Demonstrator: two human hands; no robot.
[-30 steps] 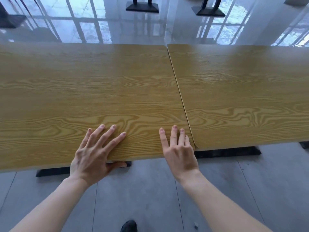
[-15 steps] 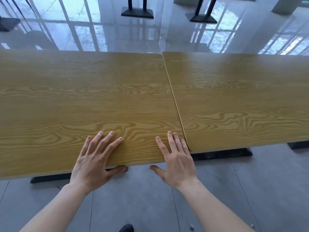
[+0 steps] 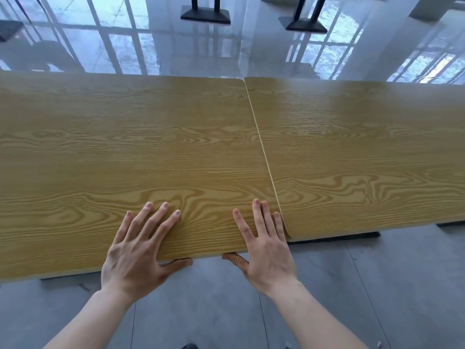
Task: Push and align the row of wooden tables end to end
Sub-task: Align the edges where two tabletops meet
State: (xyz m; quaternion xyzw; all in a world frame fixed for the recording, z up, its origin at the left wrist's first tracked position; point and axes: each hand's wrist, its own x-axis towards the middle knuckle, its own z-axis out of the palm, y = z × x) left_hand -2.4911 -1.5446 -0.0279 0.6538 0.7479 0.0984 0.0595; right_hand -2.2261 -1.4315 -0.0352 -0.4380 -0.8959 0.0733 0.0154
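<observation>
1. Two wooden tables stand end to end: the left table [image 3: 125,152] touches the right table [image 3: 364,159] along a seam, but its near edge sits closer to the person, so the fronts look uneven.
2. Risk: an uneven shove could swing the left table and open the seam, or pinch fingers lying beside it.
3. The left hand [image 3: 137,250] grips the left table's near edge, fingers spread flat on top, thumb beneath.
4. The right hand [image 3: 264,248] grips likewise, just beside the seam.
</observation>
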